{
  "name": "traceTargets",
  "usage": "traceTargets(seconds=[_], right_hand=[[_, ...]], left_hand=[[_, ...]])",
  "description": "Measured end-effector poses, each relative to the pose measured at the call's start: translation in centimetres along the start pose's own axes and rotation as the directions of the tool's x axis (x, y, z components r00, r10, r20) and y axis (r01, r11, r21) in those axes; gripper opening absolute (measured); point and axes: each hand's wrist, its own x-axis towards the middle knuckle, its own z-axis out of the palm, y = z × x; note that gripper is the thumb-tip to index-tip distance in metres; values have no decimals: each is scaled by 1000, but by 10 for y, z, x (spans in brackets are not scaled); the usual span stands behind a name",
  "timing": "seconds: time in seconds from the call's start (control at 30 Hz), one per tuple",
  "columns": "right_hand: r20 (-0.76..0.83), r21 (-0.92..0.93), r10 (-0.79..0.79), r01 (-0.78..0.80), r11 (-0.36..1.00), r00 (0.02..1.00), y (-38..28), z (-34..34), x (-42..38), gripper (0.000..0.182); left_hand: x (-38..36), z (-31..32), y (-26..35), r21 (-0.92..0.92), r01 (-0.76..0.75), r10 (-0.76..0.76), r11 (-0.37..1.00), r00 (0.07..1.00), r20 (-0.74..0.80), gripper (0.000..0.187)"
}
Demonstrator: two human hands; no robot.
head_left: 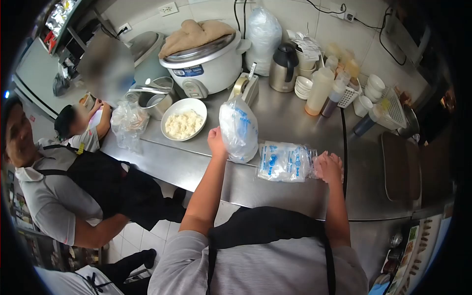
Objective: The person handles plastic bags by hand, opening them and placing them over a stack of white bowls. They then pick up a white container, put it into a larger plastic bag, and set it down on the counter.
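Observation:
My left hand (216,143) is closed on the left side of a bulging plastic bag (239,130) with blue print. The bag looks white and full, and it is held upright above the steel counter. To its right, a flat pack of clear plastic bags (284,162) with blue lettering lies on the counter. My right hand (330,167) grips the crinkled right end of that pack, its fingers curled over the plastic. Left of my left hand is a white bowl (166,136) of what looks like cooked rice (184,124).
Behind the bowl stand a large rice cooker (211,66) topped with a brown cloth and a steel pot (156,104). A tape dispenser (246,89), thermos (283,69) and squeeze bottles (319,91) line the back. A co-worker (69,182) stands at the left.

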Motion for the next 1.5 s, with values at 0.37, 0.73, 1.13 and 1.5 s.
traceTargets(seconds=[0.37, 0.73, 1.13, 1.5], right_hand=[[-163, 245, -241, 276, 930, 957, -21, -28, -16, 16], [391, 513, -467, 233, 826, 793, -54, 4, -15, 18], [314, 373, -431, 308, 875, 846, -118, 43, -44, 50], [245, 856, -271, -77, 511, 931, -90, -103, -45, 11]], left_hand=[[-5, -7, 52, 74, 287, -277, 955, 953, -123, 31], [-116, 9, 302, -156, -977, 954, -148, -182, 236, 55], [-145, -32, 17, 731, -368, -418, 575, 636, 649, 87], [-120, 22, -5, 707, -557, -319, 436, 639, 700, 79]])
